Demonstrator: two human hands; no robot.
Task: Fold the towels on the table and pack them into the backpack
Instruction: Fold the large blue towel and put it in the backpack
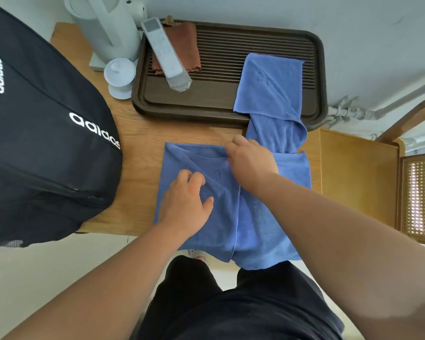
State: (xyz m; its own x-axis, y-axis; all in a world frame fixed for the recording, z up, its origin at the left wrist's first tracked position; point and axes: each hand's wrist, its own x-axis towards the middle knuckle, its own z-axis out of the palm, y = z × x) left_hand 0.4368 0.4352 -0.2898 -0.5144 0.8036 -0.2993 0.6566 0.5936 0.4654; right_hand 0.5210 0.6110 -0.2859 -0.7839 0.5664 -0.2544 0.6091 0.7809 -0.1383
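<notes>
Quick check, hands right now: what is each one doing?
Left hand: bent fingers on the blue towel, grip unclear.
Right hand: pinching that towel's fold.

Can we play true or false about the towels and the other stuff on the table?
1. Both hands are on a blue towel. True: the left hand and the right hand touch the blue towel at the table's near edge.
2. The backpack is red. False: the backpack is black with white letters.
3. A second blue towel lies partly on the tray. True: the second blue towel covers the right part of the dark tray.
4. The remote is on the floor. False: the remote lies in the tray, on a brown cloth.
</notes>
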